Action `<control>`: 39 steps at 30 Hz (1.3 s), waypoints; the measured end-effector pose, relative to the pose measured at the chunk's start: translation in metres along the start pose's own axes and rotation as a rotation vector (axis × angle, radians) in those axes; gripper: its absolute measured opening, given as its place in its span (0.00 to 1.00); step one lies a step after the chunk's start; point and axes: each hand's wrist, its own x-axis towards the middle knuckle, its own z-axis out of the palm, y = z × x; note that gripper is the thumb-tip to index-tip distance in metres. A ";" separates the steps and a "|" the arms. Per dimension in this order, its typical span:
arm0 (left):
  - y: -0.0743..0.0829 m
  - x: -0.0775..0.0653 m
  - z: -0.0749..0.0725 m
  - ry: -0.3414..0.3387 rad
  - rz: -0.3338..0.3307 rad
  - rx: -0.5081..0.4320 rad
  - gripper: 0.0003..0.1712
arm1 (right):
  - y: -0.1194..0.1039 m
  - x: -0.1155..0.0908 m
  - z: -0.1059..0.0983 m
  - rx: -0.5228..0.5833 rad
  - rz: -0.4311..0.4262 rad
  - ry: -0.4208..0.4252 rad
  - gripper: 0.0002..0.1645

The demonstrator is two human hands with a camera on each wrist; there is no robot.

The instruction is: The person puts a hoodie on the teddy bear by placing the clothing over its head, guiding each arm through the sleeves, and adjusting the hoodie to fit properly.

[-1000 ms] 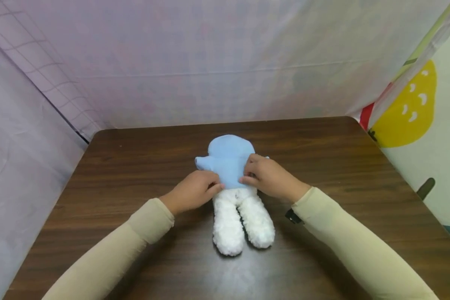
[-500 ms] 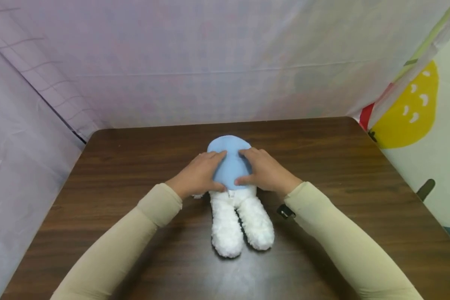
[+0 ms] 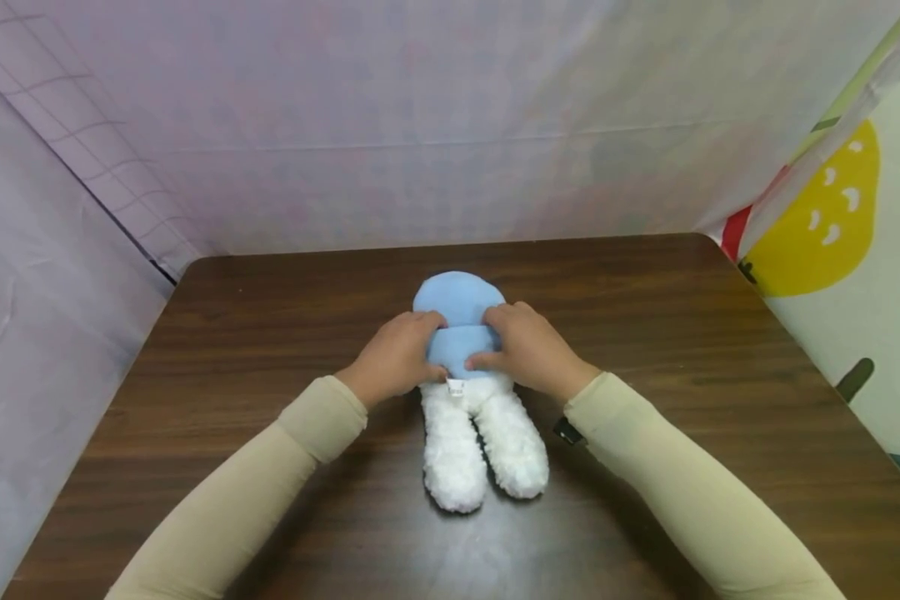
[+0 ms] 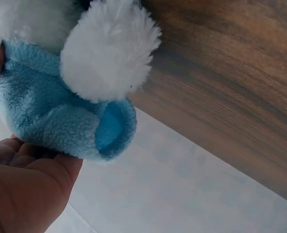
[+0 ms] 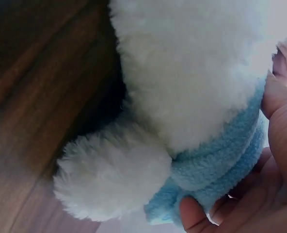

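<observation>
A white fluffy plush toy (image 3: pixel 456 450) lies on the table, legs toward me, with a light blue hooded garment (image 3: pixel 461 354) over its upper body. My left hand (image 3: pixel 397 354) grips the garment's left side, thumb near the hem and fingers farther up. On the opposite side, my right hand (image 3: pixel 536 350) holds the garment in much the same way. A small white tag (image 3: pixel 456 387) shows at the hem. The left wrist view has a white arm (image 4: pixel 109 51) outside an open blue sleeve (image 4: pixel 75 128). Another white arm (image 5: pixel 112 172) sticks out beside bunched blue cloth in the right wrist view.
The dark wooden table (image 3: pixel 270 333) has a white cloth curtain (image 3: pixel 435 125) along its far edge and another at the left. A panel with a yellow pattern (image 3: pixel 817 217) stands at the right. A dark device (image 3: pixel 568 431) sits at my right wrist.
Both hands have shifted from the lower garment and now hold its sides higher up. The sleeves that stuck out sideways no longer show in the head view. The white tag has come into sight.
</observation>
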 end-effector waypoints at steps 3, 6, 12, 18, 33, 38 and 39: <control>0.001 -0.002 0.000 0.009 0.007 -0.001 0.33 | -0.002 -0.001 0.001 -0.010 -0.018 0.013 0.23; 0.002 -0.003 0.001 0.013 0.024 0.013 0.29 | -0.001 -0.002 0.002 -0.020 -0.048 0.018 0.23; 0.003 -0.005 0.003 0.035 0.084 0.030 0.20 | -0.002 -0.002 0.003 0.001 -0.103 0.025 0.22; 0.003 -0.006 0.006 0.037 0.146 0.028 0.19 | -0.003 -0.004 0.004 -0.012 -0.111 0.024 0.19; -0.011 -0.006 -0.002 -0.008 0.107 -0.252 0.15 | 0.013 -0.004 -0.011 0.127 -0.063 -0.027 0.11; -0.005 -0.002 0.004 0.051 0.017 -0.203 0.15 | 0.011 -0.004 -0.001 -0.026 -0.040 0.061 0.16; -0.004 -0.002 0.004 0.051 0.002 -0.197 0.21 | 0.011 -0.004 0.000 -0.061 -0.043 0.078 0.21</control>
